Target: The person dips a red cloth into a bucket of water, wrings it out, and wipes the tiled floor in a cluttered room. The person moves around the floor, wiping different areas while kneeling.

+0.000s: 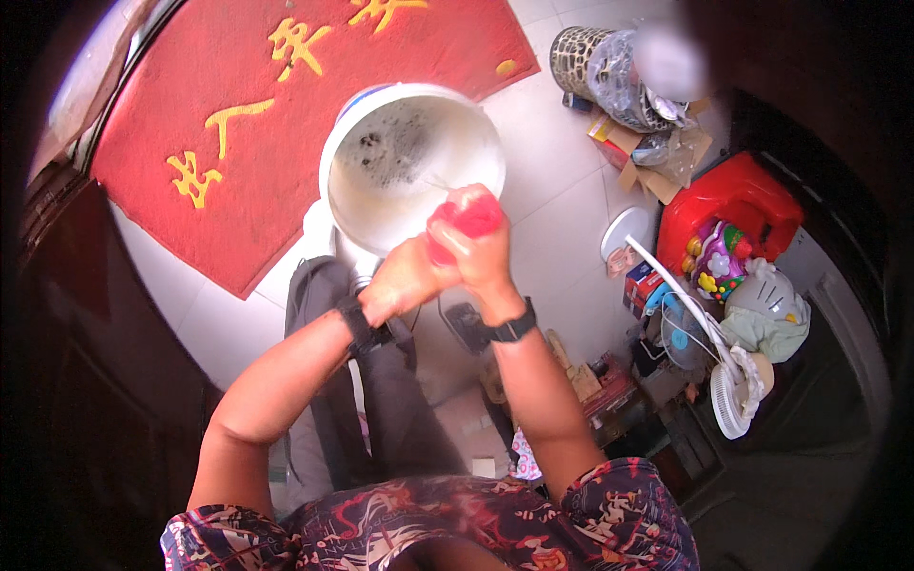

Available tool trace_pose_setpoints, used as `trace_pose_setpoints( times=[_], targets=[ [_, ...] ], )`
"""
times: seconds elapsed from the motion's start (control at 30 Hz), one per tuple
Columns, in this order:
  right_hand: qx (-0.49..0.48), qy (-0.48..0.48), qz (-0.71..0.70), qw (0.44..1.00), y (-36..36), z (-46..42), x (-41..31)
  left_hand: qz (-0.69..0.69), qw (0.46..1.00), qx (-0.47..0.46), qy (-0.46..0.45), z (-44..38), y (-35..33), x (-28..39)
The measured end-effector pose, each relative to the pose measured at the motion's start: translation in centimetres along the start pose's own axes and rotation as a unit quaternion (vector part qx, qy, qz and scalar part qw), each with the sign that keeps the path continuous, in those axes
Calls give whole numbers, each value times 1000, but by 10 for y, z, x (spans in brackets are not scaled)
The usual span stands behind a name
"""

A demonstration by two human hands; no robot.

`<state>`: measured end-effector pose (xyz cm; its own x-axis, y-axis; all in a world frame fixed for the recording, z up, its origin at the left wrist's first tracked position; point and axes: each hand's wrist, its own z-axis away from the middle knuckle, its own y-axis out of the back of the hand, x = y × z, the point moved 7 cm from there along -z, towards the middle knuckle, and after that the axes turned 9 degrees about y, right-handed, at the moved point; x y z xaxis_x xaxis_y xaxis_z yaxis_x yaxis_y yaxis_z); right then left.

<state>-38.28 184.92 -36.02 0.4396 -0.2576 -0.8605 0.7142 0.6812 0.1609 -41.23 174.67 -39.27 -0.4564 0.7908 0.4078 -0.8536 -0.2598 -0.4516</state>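
A wrung-up red cloth [474,217] is squeezed between both of my hands. My left hand [408,277] grips its lower end, and my right hand [488,251] closes around the upper part. Both hands look wet. They are held above the near right rim of a white plastic bucket [493,146]. Cloudy, soapy water [400,146] with grey foam and a few dark spots lies inside it. A thin streak, perhaps running water, shows between the cloth and the bucket. Part of the cloth is hidden by my fingers.
A red doormat [285,135] with yellow characters lies beyond the bucket on pale floor tiles [550,171]. To the right are a patterned bin [575,61], an opened cardboard box [646,182], a red plastic item [728,196], toys and a white standing fan [730,403]. My legs [400,407] are below.
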Motion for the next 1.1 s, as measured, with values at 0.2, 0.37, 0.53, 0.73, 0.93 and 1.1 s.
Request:
trace_pose_setpoints(
  times=[0.2, 0.37, 0.53, 0.73, 0.93, 1.1],
  targets=[
    [23, 5, 195, 981, 5, -35, 71, -190, 969, 156, -3, -50, 20, -11],
    [108, -56, 298, 947, 16, -58, 102, -278, 943, 181, -2, -69, 25, 6],
    [133, -139, 359, 913, 5, -62, 101, -370, 907, 189, 72, -91, 41, -17],
    [165, -142, 304, 928, 14, -54, 95, -397, 882, 249, 53, -66, 31, 3],
    [111, -129, -204, 964, 14, -25, 58, -173, 970, 164, 50, -36, 20, 1],
    [106, -92, -329, 934, 27, 6, 16, 123, 991, 2, 58, 35, -27, 46]
  ],
)
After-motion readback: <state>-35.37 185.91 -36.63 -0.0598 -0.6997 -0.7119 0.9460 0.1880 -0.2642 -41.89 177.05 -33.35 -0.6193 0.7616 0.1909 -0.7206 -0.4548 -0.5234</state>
